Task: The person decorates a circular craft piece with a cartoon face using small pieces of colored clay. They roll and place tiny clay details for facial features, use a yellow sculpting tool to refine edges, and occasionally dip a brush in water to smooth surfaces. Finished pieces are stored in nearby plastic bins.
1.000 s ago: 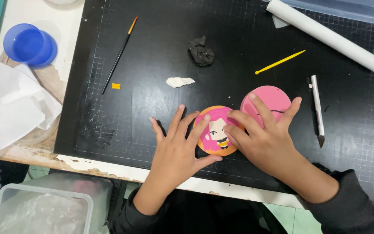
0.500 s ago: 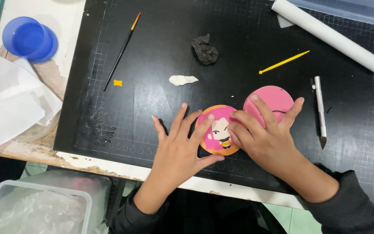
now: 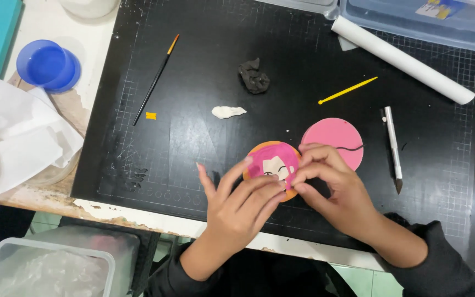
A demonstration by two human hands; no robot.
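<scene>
We look down on a pale bench (image 3: 39, 16) with a chipped, worn front edge, most of it covered by a black gridded mat (image 3: 204, 44). Below the edge we see a strip of light greenish floor (image 3: 45, 220) and a clear bin (image 3: 56, 269). The light falls even and soft.
</scene>
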